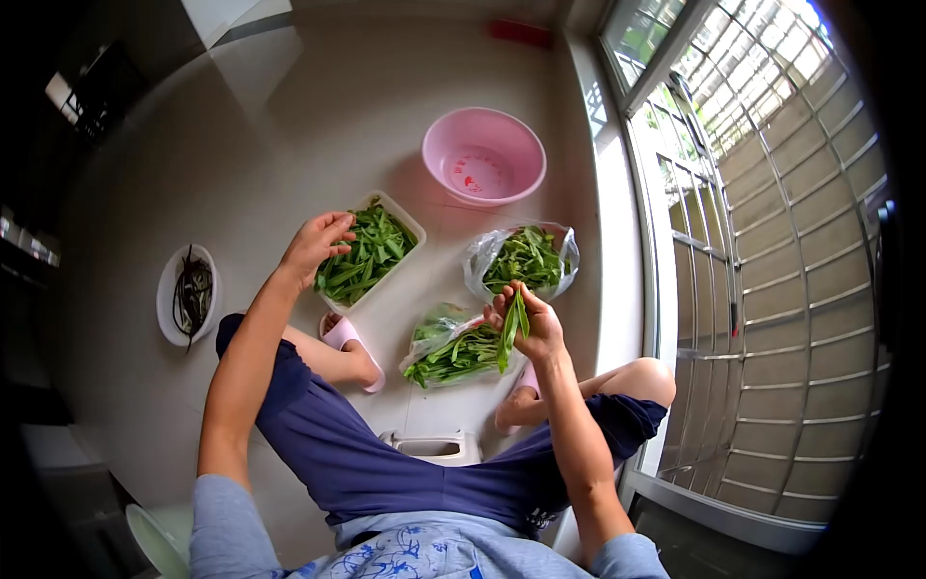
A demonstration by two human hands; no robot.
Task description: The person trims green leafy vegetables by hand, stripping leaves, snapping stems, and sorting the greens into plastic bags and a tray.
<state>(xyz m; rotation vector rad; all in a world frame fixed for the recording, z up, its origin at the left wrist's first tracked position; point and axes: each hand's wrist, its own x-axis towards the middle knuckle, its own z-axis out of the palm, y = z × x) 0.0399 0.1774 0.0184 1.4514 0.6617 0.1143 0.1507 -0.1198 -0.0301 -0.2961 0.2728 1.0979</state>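
- The right hand (536,328) grasps a sprig of green leaves (513,333) between thumb and fingers, leaf ends hanging down.
- The left hand (313,247) is at the left edge of the greens in a pale rectangular tub (413,232), fingers curled; whether it grips a leaf, I cannot tell.
- Just beyond the right hand, an open clear bag (571,253) holds more greens.
- Nearer and to the left of it, a second plastic bag (436,340) lies with long-stemmed greens.
- A pink basin (526,145) sits at the far side on the floor (289,125).
- Far left, a white bowl (171,326) holds dark, thin strands.
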